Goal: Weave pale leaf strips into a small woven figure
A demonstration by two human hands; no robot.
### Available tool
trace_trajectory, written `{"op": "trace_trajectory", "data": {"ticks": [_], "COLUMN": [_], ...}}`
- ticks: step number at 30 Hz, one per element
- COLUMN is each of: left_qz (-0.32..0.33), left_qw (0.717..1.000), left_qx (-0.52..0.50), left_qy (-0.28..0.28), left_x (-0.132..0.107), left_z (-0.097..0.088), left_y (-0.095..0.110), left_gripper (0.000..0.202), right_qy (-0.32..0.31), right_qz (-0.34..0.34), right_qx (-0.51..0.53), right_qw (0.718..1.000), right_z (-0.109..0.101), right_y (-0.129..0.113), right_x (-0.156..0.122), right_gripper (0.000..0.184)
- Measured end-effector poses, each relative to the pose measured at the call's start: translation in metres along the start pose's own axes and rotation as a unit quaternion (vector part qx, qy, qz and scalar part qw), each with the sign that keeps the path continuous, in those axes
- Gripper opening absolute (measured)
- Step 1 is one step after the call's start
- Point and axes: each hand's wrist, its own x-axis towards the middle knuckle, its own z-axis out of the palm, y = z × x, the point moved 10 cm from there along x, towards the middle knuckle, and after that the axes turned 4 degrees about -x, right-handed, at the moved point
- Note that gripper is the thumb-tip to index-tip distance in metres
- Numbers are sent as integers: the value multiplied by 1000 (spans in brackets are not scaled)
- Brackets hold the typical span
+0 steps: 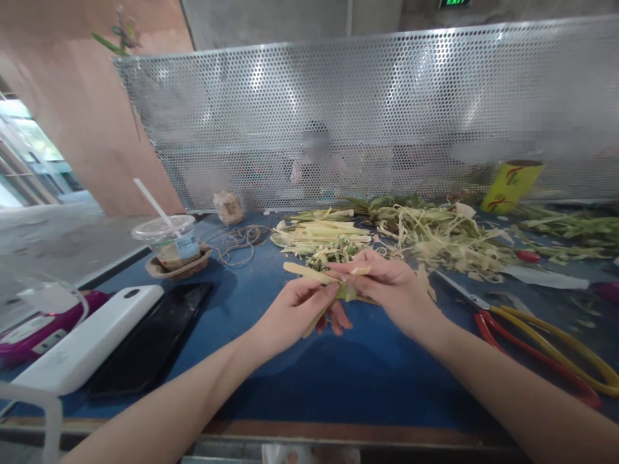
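Observation:
In the head view my hands meet over the middle of the table. My left hand (pixel 300 312) is closed on pale yellow-green plant strips (pixel 304 271), and one flat end sticks out to the left. My right hand (pixel 387 280) pinches the same bundle from the other side, its fingertips close to my left thumb. A folded green bit shows between the hands; how the strips cross is partly hidden by my fingers. Just beyond lie a small heap of green and cream plant pieces (pixel 333 253) and a stack of pale strips (pixel 324 233).
Scissors (pixel 480 301) with red and yellow handles lie right. Behind are leafy scraps (pixel 440 238), a yellow roll (pixel 511 187) and a perforated metal screen (pixel 338 96). On the left are twine (pixel 239 243), a lidded cup (pixel 169 243), a black phone (pixel 155 338) and a white power bank (pixel 91 335).

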Motion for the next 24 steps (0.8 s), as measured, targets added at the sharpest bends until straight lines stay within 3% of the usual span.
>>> {"op": "trace_trajectory", "data": {"ticks": [4, 7, 11, 14, 16, 18, 20, 24], "left_qz": [-10, 5, 5, -15, -21, -27, -40, -44], "left_qw": [1000, 998, 991, 989, 992, 995, 997, 994], "left_qx": [-5, 56, 137, 150, 125, 92, 64, 16], "left_qy": [6, 2, -2, 0, 7, 19, 32, 101], "left_x": [0, -2, -2, -2, -1, -2, -2, -3], "left_z": [-1, -1, 0, 2, 3, 3, 1, -19], "left_y": [-3, 1, 1, -3, -3, -4, -7, -12], "left_gripper": [28, 35, 40, 36, 28, 23, 23, 29], "right_qy": [-28, -27, -40, 5, 59, 73, 34, -118], "right_qz": [-33, -52, -49, -18, 8, 21, 16, -10], "right_qx": [-34, -86, -100, -53, -12, 1, -25, -126], "right_qw": [999, 995, 993, 998, 998, 997, 999, 985], "right_z": [7, 8, 10, -1, -13, -18, -13, 12], "right_y": [-11, -17, -16, -10, -4, -1, -2, -3], "right_x": [-3, -3, 1, 5, 6, 7, 9, 7], "right_gripper": [21, 18, 29, 26, 25, 28, 35, 39]}}
